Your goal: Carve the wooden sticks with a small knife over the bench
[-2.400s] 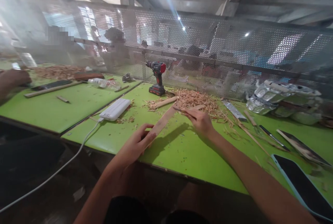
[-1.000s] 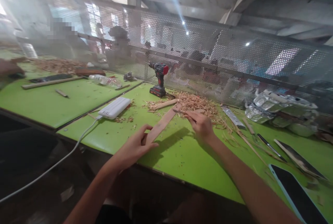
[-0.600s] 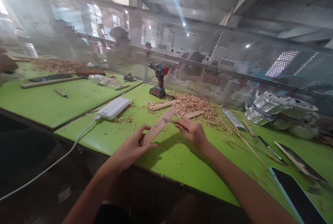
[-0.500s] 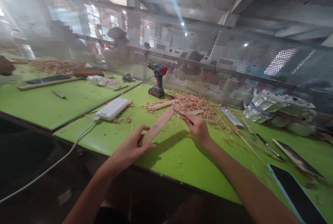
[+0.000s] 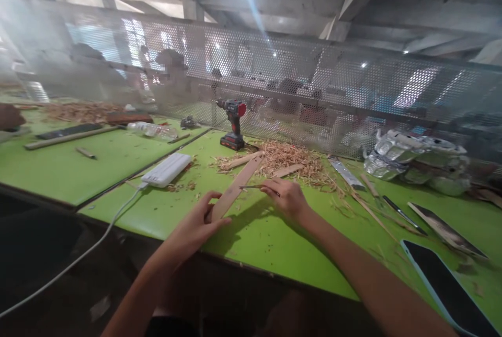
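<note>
At the far left, another person's hand (image 5: 11, 116) is at the edge of view, too blurred to tell whether it grips anything. Near it, on the green desk (image 5: 129, 162), are a heap of shavings (image 5: 80, 112), a long wooden stick (image 5: 68, 137), a short stick (image 5: 85, 153) and a clear plastic bottle (image 5: 152, 130). Next comes a white power bank (image 5: 166, 170), a white cable (image 5: 102, 239) running from its near end over the desk edge. The left hand (image 5: 198, 222) grasps the near end of a flat wooden strip (image 5: 235, 188), thumb on one side; the strip slants away to the right. Beyond it a red-and-black drill (image 5: 235, 124) stands upright beside a pile of wood shavings (image 5: 294, 157). The right hand (image 5: 287, 198) pinches a thin tool (image 5: 253, 186), its tip at the strip's right edge; contact is unclear. Farther right lie a flat metallic bar (image 5: 346, 172), a bundle of shiny, transparent packaging (image 5: 415, 159), a slim dark tool (image 5: 403, 215), a dark-faced flat piece (image 5: 447, 228) and a blue-edged phone (image 5: 449, 287).
</note>
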Tool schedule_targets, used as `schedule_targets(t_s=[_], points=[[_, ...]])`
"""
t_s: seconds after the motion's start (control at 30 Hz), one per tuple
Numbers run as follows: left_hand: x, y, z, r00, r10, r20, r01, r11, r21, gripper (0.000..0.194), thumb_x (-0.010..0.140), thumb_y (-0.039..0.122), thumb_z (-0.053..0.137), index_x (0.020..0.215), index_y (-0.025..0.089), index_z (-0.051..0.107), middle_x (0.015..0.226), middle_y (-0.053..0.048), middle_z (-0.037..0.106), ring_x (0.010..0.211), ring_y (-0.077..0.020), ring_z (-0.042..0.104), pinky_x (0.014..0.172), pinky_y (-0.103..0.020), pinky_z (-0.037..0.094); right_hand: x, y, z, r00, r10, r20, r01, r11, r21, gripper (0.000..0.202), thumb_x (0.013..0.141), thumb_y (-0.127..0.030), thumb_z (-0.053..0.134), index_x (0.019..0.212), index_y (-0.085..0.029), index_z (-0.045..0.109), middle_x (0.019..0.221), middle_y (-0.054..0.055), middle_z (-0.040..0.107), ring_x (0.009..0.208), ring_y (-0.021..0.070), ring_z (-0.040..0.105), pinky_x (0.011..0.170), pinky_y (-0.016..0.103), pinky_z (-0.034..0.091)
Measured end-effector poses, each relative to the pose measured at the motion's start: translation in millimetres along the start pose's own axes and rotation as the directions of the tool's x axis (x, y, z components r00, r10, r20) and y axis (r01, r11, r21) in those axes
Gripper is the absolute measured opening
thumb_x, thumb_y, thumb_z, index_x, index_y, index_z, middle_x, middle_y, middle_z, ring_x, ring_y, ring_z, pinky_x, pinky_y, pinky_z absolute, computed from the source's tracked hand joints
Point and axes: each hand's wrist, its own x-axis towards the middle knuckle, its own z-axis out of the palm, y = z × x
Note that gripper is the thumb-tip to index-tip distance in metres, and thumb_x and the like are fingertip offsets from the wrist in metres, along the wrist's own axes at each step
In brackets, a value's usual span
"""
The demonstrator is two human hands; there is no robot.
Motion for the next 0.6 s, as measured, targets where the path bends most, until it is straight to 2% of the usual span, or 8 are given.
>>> schedule_targets(t_s=[0.17, 0.3, 0.43, 0.6], points=[[-0.1, -0.8, 0.4, 1.0, -0.012, 0.021, 0.013, 0.999, -0.032, 0.056, 0.082, 0.054, 0.071, 0.123, 0.023, 0.048, 0.091, -0.004, 0.074, 0.079, -0.022, 0.069, 0.064, -0.029, 0.05, -0.2, 3.2, -2.4, 0.999, -0.015, -0.038, 0.016, 1.0, 0.013, 0.036, 0.11, -0.043, 0.052, 0.115, -0.025, 0.083, 0.087, 0.007, 0.08, 0.06, 0.0161, 0.065, 0.05, 0.03, 0.053], [-0.6, -3.9, 0.1, 1.0, -0.023, 0.01, 0.024, 0.996, -0.091, 0.057, 0.082, 0.055, 0.073, 0.121, 0.024, 0.047, 0.095, -0.004, 0.076, 0.081, -0.0224, 0.07, 0.064, -0.029, 0.051, -0.7, -6.9, 1.7, 0.997, -0.077, 0.011, 0.077, 0.996, 0.054, 0.034, 0.11, -0.041, 0.056, 0.113, -0.022, 0.083, 0.084, 0.006, 0.08, 0.059, 0.0147, 0.065, 0.05, 0.028, 0.051], [0.4, -5.3, 0.0, 0.998, -0.024, 0.053, 0.028, 0.996, -0.081, 0.056, 0.083, 0.053, 0.074, 0.122, 0.023, 0.047, 0.09, -0.003, 0.073, 0.075, -0.0197, 0.066, 0.063, -0.027, 0.048, -1.5, -18.0, 7.6, 0.986, -0.151, 0.065, 0.145, 0.986, 0.082, 0.032, 0.108, -0.041, 0.059, 0.113, -0.02, 0.083, 0.088, 0.006, 0.081, 0.066, 0.0148, 0.069, 0.058, 0.027, 0.052], [1.2, -3.4, 0.8, 0.999, -0.014, 0.049, 0.019, 0.995, -0.098, 0.059, 0.082, 0.054, 0.074, 0.122, 0.022, 0.046, 0.091, -0.004, 0.072, 0.078, -0.0201, 0.066, 0.064, -0.027, 0.048, -0.5, -16.3, 6.3, 0.985, -0.153, 0.086, 0.154, 0.988, -0.014, 0.034, 0.109, -0.044, 0.057, 0.113, -0.023, 0.083, 0.089, 0.005, 0.08, 0.063, 0.0128, 0.065, 0.054, 0.025, 0.045]])
